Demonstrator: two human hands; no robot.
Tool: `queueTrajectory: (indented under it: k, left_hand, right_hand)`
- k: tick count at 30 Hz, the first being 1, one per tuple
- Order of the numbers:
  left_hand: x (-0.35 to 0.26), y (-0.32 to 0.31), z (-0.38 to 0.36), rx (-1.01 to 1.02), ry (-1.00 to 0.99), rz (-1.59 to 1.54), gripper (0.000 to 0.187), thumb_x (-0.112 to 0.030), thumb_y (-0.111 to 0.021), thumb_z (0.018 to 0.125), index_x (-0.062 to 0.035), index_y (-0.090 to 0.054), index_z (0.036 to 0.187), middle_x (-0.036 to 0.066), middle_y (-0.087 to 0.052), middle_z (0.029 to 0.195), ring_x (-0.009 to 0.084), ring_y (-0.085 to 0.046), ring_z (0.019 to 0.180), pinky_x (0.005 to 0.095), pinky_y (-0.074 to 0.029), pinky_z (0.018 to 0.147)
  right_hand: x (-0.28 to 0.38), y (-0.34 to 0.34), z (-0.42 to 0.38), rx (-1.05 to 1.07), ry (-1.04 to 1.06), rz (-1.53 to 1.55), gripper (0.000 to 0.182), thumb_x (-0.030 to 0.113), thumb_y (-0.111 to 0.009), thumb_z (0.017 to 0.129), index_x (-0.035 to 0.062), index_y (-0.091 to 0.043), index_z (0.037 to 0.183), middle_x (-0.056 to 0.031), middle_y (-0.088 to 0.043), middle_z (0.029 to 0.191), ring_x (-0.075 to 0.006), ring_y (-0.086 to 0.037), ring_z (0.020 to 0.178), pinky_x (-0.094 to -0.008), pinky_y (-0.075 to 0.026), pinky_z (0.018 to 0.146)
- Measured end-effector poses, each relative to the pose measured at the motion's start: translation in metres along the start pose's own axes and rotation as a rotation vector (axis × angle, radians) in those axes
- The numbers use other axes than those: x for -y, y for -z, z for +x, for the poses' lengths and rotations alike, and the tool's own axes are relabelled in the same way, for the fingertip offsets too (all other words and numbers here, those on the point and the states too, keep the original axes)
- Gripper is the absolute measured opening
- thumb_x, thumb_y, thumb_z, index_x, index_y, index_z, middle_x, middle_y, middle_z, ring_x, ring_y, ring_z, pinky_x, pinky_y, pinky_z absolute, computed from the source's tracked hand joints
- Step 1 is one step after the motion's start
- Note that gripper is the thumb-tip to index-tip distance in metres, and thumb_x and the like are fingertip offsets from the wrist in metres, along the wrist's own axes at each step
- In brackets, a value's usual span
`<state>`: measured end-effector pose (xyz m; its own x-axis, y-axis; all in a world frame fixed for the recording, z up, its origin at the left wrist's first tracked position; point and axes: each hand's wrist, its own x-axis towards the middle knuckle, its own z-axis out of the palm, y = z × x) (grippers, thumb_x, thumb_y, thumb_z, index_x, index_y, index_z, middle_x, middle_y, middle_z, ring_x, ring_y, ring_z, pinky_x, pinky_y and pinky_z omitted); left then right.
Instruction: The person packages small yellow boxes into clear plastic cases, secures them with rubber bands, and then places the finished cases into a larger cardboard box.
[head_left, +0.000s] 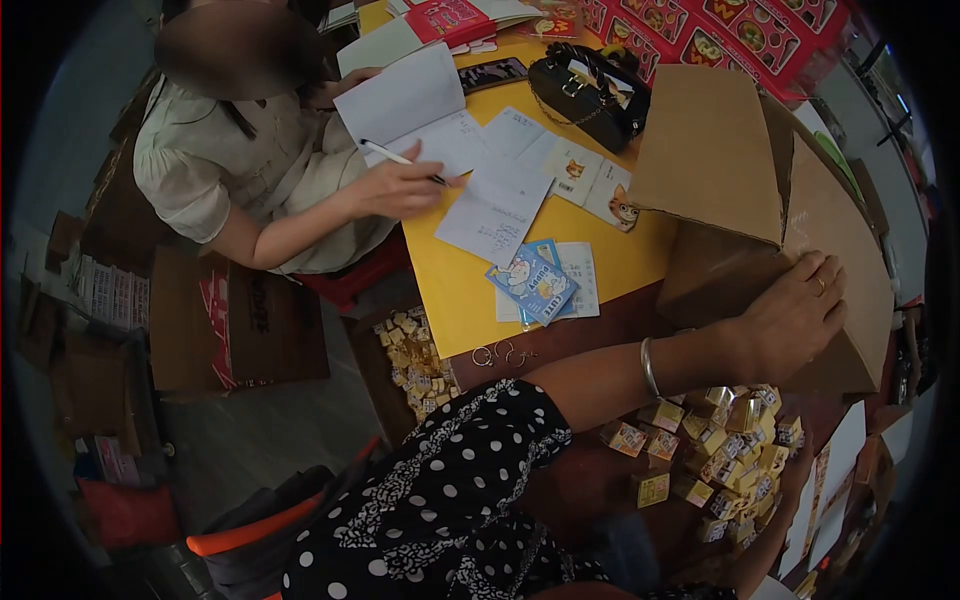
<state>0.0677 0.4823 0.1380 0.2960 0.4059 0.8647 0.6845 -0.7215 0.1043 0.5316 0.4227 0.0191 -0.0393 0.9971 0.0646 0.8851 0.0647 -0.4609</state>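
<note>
My left hand (795, 315), with a ring and a metal bangle, reaches across to a large brown cardboard box (715, 150). Its bent fingers grip the box's flap near the edge. At the lower right my right hand (797, 468) is beside a heap of small yellow boxes (735, 455), some wrapped in clear film. Its fingers are dark and hard to make out. A few of the little boxes lie apart on the dark table.
Across the yellow tabletop (435, 290), another person holds a pen (390, 152) over an open notebook (410, 95). Nearby are papers, a blue card packet (535, 280), a black handbag (590, 95) and a phone (492, 74). More small boxes (412, 365) fill a container below.
</note>
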Motion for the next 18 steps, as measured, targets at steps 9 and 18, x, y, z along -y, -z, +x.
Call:
queueTrajectory:
  k: [9,18]
  left_hand:
    - [0.001,-0.011,0.0,0.015,-0.002,-0.06,0.054,-0.028,-0.056,0.085,0.0107,-0.057,0.124,0.033,-0.049,0.138,0.0443,-0.041,0.135,0.0534,-0.019,0.119]
    - [0.001,-0.007,0.002,-0.013,0.01,-0.046,0.047,-0.023,-0.06,0.082,0.0079,-0.059,0.117,0.031,-0.055,0.132,0.0425,-0.046,0.131,0.0524,-0.023,0.116]
  right_hand:
    - [0.002,0.0,0.0,0.017,-0.034,0.018,0.063,-0.003,-0.068,0.083,0.0038,-0.049,0.142,-0.0167,-0.059,0.135,-0.0309,-0.056,0.127,-0.0391,-0.044,0.106]
    - [-0.003,0.0,0.002,0.022,0.01,0.042,0.064,-0.003,-0.068,0.083,0.0035,-0.048,0.143,-0.0163,-0.059,0.135,-0.0302,-0.058,0.124,-0.039,-0.045,0.104]
